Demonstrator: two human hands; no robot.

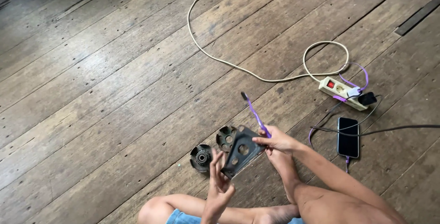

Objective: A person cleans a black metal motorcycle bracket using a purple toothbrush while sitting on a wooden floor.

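My left hand (218, 185) holds a dark, roughly triangular metal plate (241, 151) with round holes, gripping its lower edge and tilting it up off the floor. My right hand (275, 140) pinches a purple-handled tool (253, 112), maybe a brush or screwdriver, whose dark tip points up and away while its lower end meets the plate's right edge. Two round, rusty toothed metal parts lie on the wooden floor just beyond the plate: one at the left (201, 157) and one partly behind the plate (226, 137).
A white power strip (341, 91) with a red switch lies at the right, with a long cream cord (215, 57) looping across the floor. A black phone (348, 137) lies by a purple cable (361, 75) and a black charger (367, 98). My bare legs (321, 205) fill the bottom edge.
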